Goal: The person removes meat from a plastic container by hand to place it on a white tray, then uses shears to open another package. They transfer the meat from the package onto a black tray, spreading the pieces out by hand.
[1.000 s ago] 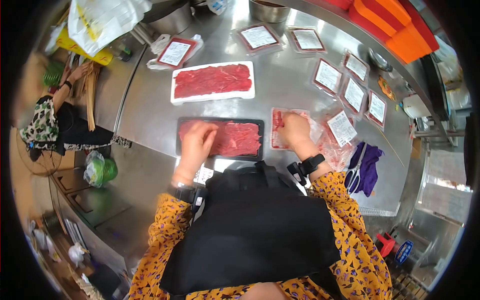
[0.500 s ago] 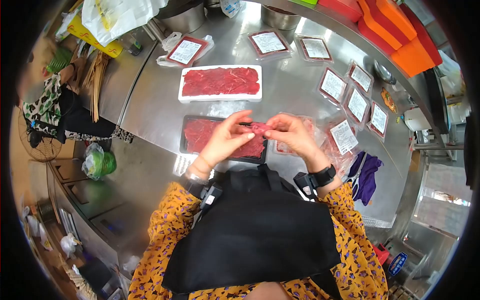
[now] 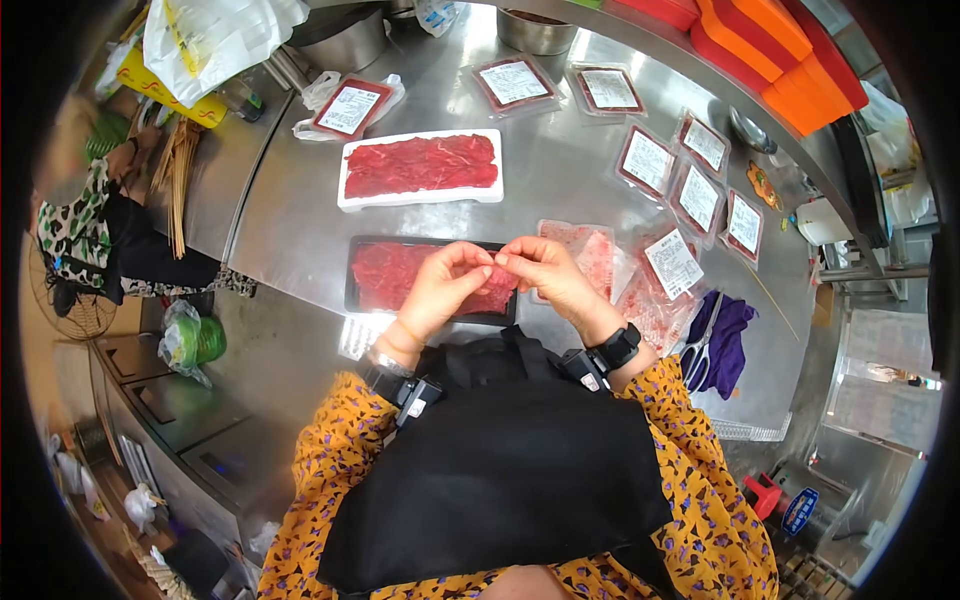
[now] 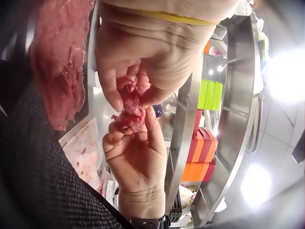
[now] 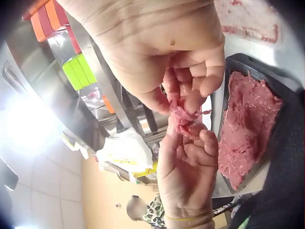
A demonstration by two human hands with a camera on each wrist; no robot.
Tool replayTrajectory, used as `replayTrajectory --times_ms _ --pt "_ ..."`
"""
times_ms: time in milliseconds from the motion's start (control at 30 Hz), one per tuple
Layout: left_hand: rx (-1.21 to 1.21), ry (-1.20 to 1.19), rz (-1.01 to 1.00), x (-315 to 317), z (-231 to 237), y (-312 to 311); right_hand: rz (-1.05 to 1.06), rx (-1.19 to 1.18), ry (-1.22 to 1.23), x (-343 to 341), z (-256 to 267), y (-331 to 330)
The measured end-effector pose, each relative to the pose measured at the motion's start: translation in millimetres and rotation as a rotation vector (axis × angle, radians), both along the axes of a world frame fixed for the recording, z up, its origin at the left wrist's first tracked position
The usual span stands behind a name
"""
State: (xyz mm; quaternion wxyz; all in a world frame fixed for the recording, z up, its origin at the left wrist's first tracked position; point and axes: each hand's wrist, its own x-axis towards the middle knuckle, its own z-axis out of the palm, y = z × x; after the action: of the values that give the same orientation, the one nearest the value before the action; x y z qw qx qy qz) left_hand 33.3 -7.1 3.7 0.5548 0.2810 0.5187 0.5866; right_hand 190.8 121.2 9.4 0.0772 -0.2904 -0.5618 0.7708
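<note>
Above the black tray [image 3: 352, 290] of red meat [image 3: 385, 278], the left hand [image 3: 437, 290] and right hand [image 3: 556, 283] meet at their fingertips. Between them is a small piece of raw meat [image 4: 132, 112], pinched by the curled fingers and thumbs of both the left hand [image 4: 147, 57] and the right hand [image 4: 138, 164]. The same small piece [image 5: 183, 117] shows in the right wrist view, hanging between the fingers. Beyond the black tray, a white tray [image 3: 420, 200] holds a flat layer of meat.
An opened pack [image 3: 580, 250] with meat scraps and a labelled wrapper [image 3: 673, 264] lie to the right, beside scissors [image 3: 697, 362] on a purple cloth [image 3: 732, 345]. Several sealed packs [image 3: 647, 160] stand behind. At far left, another person [image 3: 100, 240] is near wooden sticks [image 3: 177, 190].
The right hand has come from the opened pack to the left hand, bringing a piece of meat. Since half a second ago, both hands have shifted slightly left, their fingertips closer together.
</note>
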Motion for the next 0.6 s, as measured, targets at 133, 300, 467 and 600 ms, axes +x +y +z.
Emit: replayTrajectory --times_ms 133,300,467,600 --pt "-0.001 -0.036 0.019 -4 -5 0 -0.039 0.161 0.112 -3 0 -10" --pt "0.032 -0.039 -0.054 -6 -3 -2 -0.041 0.158 0.101 2 -14 -14" --pt "0.05 -0.034 -0.082 -7 -8 -4 -0.054 -0.055 0.119 7 -19 -14" --pt "0.055 0.112 -0.071 -3 -9 -3 -0.032 -0.104 0.039 9 -18 -12"
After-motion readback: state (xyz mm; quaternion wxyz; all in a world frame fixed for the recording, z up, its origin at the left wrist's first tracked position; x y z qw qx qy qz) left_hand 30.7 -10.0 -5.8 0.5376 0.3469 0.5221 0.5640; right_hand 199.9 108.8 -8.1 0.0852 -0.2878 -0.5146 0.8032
